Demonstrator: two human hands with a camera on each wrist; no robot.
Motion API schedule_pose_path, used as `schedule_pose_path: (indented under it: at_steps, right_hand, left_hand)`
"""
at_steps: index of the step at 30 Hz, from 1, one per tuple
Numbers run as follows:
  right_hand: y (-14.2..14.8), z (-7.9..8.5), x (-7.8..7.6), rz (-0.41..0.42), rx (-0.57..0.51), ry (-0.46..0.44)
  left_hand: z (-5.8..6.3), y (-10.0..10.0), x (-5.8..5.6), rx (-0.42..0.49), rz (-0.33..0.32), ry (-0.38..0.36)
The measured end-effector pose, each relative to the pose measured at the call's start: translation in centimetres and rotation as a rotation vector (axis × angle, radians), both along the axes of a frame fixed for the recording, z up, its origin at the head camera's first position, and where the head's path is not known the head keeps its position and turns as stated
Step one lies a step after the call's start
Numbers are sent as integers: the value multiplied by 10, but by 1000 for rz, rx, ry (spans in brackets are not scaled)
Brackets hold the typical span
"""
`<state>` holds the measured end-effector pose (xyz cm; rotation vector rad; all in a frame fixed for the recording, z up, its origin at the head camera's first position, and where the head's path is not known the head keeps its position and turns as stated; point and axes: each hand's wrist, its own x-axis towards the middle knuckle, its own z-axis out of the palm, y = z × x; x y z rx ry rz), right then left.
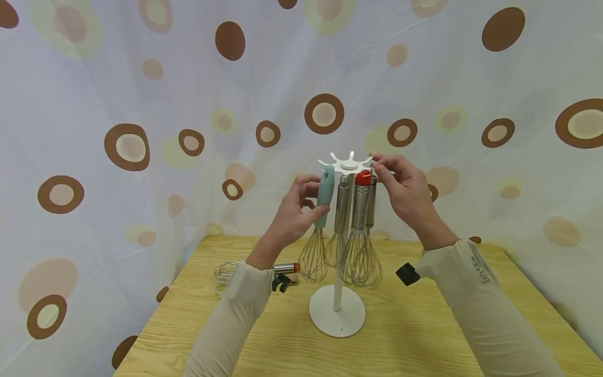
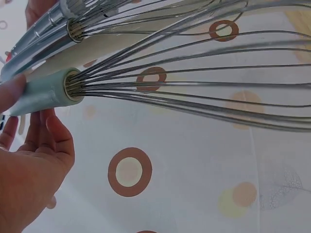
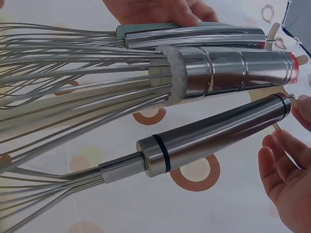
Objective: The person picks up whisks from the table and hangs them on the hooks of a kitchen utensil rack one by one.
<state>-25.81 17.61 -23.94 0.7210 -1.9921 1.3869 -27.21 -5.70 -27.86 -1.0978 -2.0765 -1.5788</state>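
At a white, hook-armed rack point(image 1: 349, 165), a pale-blue-handled wire whisk point(image 1: 325, 191) is gripped by the left hand point(image 1: 298, 213), seemingly for steadying. A black-banded, steel-handled wire whisk point(image 3: 218, 131) is pinched at its top end by the right hand point(image 1: 407, 187), apparently for alignment.

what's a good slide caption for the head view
Left hand holds a teal-handled whisk, right hand at the top of a steel whisk, around a white stand.
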Motion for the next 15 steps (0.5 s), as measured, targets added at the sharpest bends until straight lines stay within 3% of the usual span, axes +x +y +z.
schedule_pose_path:
  at_steps: [5,15]
  right_hand:
    - [3,0,-1,6,15,-24]
    - [7,2,-4,141,-63,-48]
  left_hand:
    - [-1,-1,0,2,-20,0]
    - [-6,-8,2,-7,-73,-7]
